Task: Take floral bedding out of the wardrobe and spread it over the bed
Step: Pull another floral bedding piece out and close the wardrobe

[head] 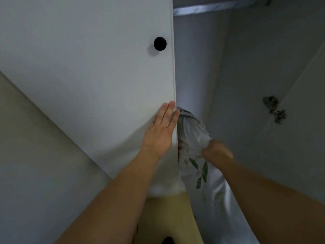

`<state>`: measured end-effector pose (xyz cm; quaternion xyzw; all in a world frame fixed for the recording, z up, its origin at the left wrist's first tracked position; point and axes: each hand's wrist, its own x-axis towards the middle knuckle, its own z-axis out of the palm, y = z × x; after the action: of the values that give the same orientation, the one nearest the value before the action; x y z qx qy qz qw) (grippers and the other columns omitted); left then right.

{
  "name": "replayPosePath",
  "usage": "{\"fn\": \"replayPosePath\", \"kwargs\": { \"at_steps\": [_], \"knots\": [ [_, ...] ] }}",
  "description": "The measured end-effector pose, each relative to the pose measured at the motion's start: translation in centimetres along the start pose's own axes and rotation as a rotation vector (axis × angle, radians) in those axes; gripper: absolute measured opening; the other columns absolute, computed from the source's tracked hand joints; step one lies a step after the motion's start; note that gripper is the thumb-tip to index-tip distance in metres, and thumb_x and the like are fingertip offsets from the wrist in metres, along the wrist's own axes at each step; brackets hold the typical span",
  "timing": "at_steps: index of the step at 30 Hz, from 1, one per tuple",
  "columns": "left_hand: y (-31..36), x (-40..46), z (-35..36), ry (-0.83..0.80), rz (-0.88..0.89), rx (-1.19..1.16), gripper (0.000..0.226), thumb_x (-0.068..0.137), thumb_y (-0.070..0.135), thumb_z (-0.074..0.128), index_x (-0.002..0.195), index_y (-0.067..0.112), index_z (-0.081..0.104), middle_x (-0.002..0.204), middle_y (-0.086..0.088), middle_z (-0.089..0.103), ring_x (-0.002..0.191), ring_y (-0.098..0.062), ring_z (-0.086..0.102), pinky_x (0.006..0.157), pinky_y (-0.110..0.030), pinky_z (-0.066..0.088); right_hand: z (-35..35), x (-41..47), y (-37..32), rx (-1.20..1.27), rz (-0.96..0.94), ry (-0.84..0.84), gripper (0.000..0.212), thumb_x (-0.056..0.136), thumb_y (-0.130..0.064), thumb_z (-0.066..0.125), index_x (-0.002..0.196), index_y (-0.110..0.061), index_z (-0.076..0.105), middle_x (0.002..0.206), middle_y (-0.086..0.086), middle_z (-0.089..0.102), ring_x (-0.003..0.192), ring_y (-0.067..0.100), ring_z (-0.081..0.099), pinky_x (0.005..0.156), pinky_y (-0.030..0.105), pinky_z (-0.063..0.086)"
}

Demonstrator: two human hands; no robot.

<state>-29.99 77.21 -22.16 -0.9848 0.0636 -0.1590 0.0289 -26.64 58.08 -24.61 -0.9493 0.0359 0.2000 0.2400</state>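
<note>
The floral bedding point(193, 136), white cloth with green leaf prints, hangs bunched out of the open right half of the wardrobe and trails down toward the bottom of the view. My right hand point(217, 151) is closed around the bunched cloth at mid-height. My left hand point(161, 131) lies flat with straight fingers against the closed white wardrobe door point(105, 76), its fingertips at the door's right edge, just touching the top of the cloth.
A black round knob point(159, 43) sits on the closed door. The other door point(290, 138) stands swung open at the right, with a metal hinge point(274, 109). A rail point(211, 7) runs across the top inside. Yellowish floor point(167, 217) shows below.
</note>
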Motion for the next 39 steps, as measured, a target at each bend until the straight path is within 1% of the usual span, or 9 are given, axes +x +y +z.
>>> {"fn": "replayPosePath", "kwargs": {
  "at_steps": [4,7,9,16,22,29,33,35,39],
  "knots": [
    [-0.3,0.6,1.2,-0.039,0.012,0.054,0.08,0.082,0.006,0.033,0.153,0.014,-0.003,0.155,-0.007,-0.024,0.143,-0.029,-0.025,0.12,-0.043,0.005,1.0,0.1,-0.5,-0.013,0.071,0.029,0.029,0.087,-0.018,0.05,0.112,-0.007,0.058,0.112,0.013,0.062,0.101,0.031,0.061,0.083,0.036,0.05],
    [-0.9,0.4,1.7,-0.046,0.042,0.064,0.077,0.079,0.016,0.017,0.153,0.014,-0.004,0.156,-0.008,-0.024,0.143,-0.03,-0.025,0.12,-0.044,0.001,1.7,0.0,-0.7,0.0,0.116,0.05,0.029,0.087,-0.02,0.051,0.111,-0.008,0.059,0.112,0.013,0.062,0.101,0.031,0.061,0.084,0.038,0.051],
    [-1.0,0.3,2.0,-0.044,0.054,0.059,0.079,0.077,0.021,0.013,0.153,0.013,-0.004,0.157,-0.009,-0.021,0.144,-0.031,-0.023,0.12,-0.045,0.001,2.2,-0.2,-0.7,0.006,0.133,0.05,0.03,0.087,-0.021,0.05,0.113,-0.008,0.058,0.114,0.014,0.062,0.102,0.032,0.061,0.084,0.038,0.051],
    [0.3,-1.4,3.6,-0.028,0.095,0.039,0.085,0.078,0.026,0.038,0.152,0.005,0.003,0.161,-0.015,-0.005,0.147,-0.033,-0.012,0.12,-0.05,0.005,3.6,-2.5,2.1,-0.028,0.229,0.039,0.035,0.089,-0.021,0.049,0.121,-0.008,0.054,0.12,0.013,0.059,0.109,0.032,0.059,0.087,0.037,0.048],
    [7.0,-2.6,5.4,-0.182,0.197,-0.025,0.087,0.083,0.027,0.05,0.152,0.006,0.001,0.161,-0.013,-0.01,0.146,-0.03,-0.016,0.12,-0.047,-0.002,3.0,-6.2,9.2,0.049,0.352,0.025,0.037,0.09,-0.021,0.049,0.124,-0.006,0.052,0.124,0.015,0.058,0.112,0.033,0.058,0.091,0.039,0.048],
    [19.8,-3.9,6.0,-0.256,0.46,-0.073,0.092,0.082,0.032,0.055,0.153,0.01,0.001,0.16,-0.009,-0.014,0.145,-0.028,-0.02,0.119,-0.047,-0.005,0.6,-12.6,19.7,0.055,0.509,0.009,0.043,0.085,-0.023,0.056,0.124,-0.006,0.053,0.125,0.014,0.057,0.113,0.032,0.057,0.093,0.037,0.049],
    [28.2,-4.4,4.7,-0.246,0.657,-0.086,0.092,0.079,0.028,0.054,0.153,0.01,0.002,0.161,-0.008,-0.012,0.146,-0.027,-0.018,0.117,-0.046,-0.01,-1.6,-17.6,26.2,0.08,0.648,0.029,0.041,0.079,-0.023,0.06,0.116,-0.006,0.057,0.102,0.01,0.06,0.093,0.028,0.059,0.075,0.031,0.047],
    [32.5,-4.7,3.6,-0.205,0.777,-0.112,0.085,0.08,0.021,0.047,0.153,0.011,0.006,0.161,-0.007,-0.009,0.147,-0.026,-0.015,0.117,-0.045,-0.007,-2.4,-20.2,29.0,0.07,0.726,0.02,0.041,0.08,-0.027,0.06,0.116,-0.007,0.059,0.088,0.007,0.057,0.085,0.025,0.057,0.074,0.031,0.047],
    [40.6,-5.4,1.1,-0.011,1.18,-0.023,0.07,0.085,0.018,0.019,0.152,0.01,0.002,0.162,-0.008,-0.006,0.147,-0.028,-0.01,0.115,-0.044,-0.012,-3.1,-25.1,33.8,0.096,0.847,-0.018,0.049,0.077,-0.025,0.062,0.122,-0.006,0.058,0.113,0.012,0.062,0.099,0.028,0.06,0.083,0.034,0.049]
  ]
}}
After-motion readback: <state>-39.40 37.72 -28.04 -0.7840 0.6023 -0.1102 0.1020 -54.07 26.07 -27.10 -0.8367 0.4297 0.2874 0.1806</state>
